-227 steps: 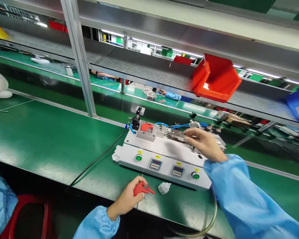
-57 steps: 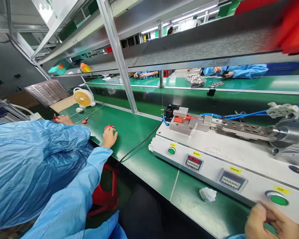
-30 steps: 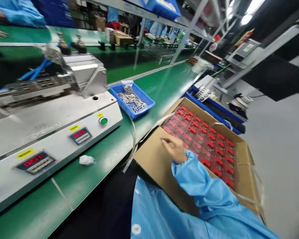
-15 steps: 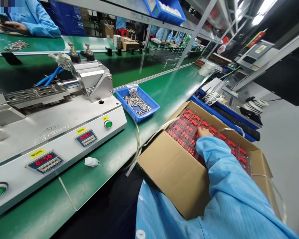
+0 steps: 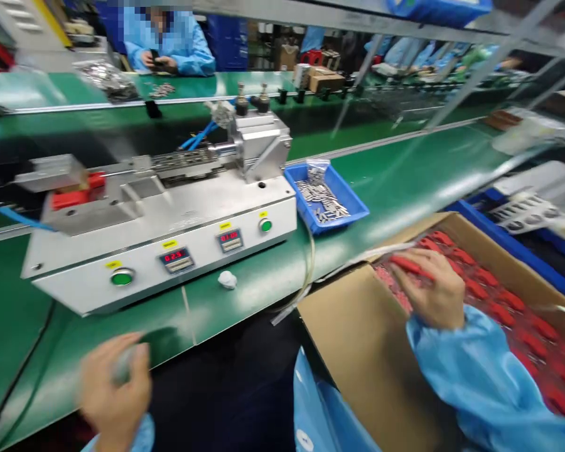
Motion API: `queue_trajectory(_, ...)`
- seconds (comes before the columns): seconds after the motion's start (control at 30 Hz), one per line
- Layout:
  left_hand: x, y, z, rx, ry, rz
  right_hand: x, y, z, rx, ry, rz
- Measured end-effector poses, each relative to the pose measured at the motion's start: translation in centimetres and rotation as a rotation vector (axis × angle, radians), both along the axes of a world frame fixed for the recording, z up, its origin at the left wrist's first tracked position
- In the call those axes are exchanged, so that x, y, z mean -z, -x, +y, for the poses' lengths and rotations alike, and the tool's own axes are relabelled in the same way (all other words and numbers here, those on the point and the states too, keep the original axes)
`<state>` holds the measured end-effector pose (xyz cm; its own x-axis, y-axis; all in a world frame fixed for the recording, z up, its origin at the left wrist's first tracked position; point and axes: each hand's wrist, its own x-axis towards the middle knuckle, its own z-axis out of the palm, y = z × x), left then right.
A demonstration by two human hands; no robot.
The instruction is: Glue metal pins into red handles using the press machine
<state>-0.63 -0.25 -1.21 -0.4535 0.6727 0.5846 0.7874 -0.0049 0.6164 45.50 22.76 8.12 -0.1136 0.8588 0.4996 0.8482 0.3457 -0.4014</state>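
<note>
My right hand is over the open cardboard box at my right, fingers closed on a red plastic part lifted just above the rows of red parts inside. My left hand hovers at the near edge of the green bench, smeared by motion, fingers curled, with nothing I can make out in it. Between the hands stands a grey press machine with green buttons, two red digit displays and a red part seated in its fixture at the left.
A blue tray of small metal pins sits right of the machine. A white cap lies in front of it. A black cable runs off the near left edge. A person in blue sits across the far bench.
My view has swung left, bringing the whole machine into sight. My right hand has come up out of the box with a red part. My left hand has entered at the bottom left.
</note>
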Motion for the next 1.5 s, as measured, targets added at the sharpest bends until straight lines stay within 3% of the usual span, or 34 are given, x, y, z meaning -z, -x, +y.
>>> queue_trajectory(0.03, 0.2, -1.3, 0.3, 0.008, -0.008, 0.032, 0.2, 2.8, -0.9, -0.205, 0.012, 0.036)
queue_trajectory(0.07, 0.3, -2.7, 0.8, 0.113, 0.053, -0.019, 0.4, 5.6, -1.9, -0.396, 0.074, 0.097)
queue_trajectory(0.13, -0.2, -5.4, 2.5, 0.377, 0.186, -0.194, 0.9, 11.5, -3.9, -0.717, 0.342, 0.205)
queue_trajectory(0.17, -0.7, -6.3, 3.4, 0.529, 0.239, -0.282, 1.2, 14.3, -4.8, -0.811, 0.487, 0.245)
queue_trajectory(0.2, -1.2, -6.9, 4.2, 0.660, 0.295, -0.352, 1.6, 16.8, -5.6, -0.871, 0.605, 0.293)
queue_trajectory(0.27, -2.3, -7.0, 5.3, 0.767, 0.376, -0.443, 2.2, 20.9, -6.7, -0.910, 0.766, 0.404)
queue_trajectory(0.37, -2.9, -5.2, 5.2, 0.665, 0.444, -0.480, 3.1, 24.2, -7.1, -0.904, 0.913, 0.574)
queue_trajectory(0.47, -2.6, -2.9, 4.2, 0.647, 0.530, -0.520, 3.8, 25.2, -6.7, -0.895, 0.966, 0.623)
queue_trajectory(0.63, -1.8, -1.4, 4.0, 0.645, 0.626, -0.677, 4.9, 25.6, -6.4, -0.902, 0.894, 0.428)
queue_trajectory(0.73, -1.0, -1.1, 4.7, 0.620, 0.558, -0.806, 5.1, 25.3, -6.0, -0.811, 0.768, 0.415)
queue_trajectory(0.9, 0.0, -0.7, 5.5, 0.545, 0.364, -1.040, 6.5, 24.8, -4.1, -0.525, 0.506, 0.569)
queue_trajectory(1.07, 0.1, -0.8, 5.4, 0.544, 0.289, -1.068, 9.2, 26.9, -3.2, -0.619, 0.473, 0.473)
queue_trajectory(1.13, 0.2, -1.0, 5.3, 0.529, 0.263, -1.061, 9.7, 27.7, -3.4, -0.686, 0.509, 0.505)
queue_trajectory(1.27, 0.5, -1.3, 5.2, 0.468, 0.214, -1.046, 9.6, 27.9, -3.6, -0.830, 0.753, 0.731)
queue_trajectory(1.5, 0.5, -1.5, 5.2, 0.412, 0.210, -0.993, 8.8, 27.1, -1.9, -0.891, 1.051, 0.969)
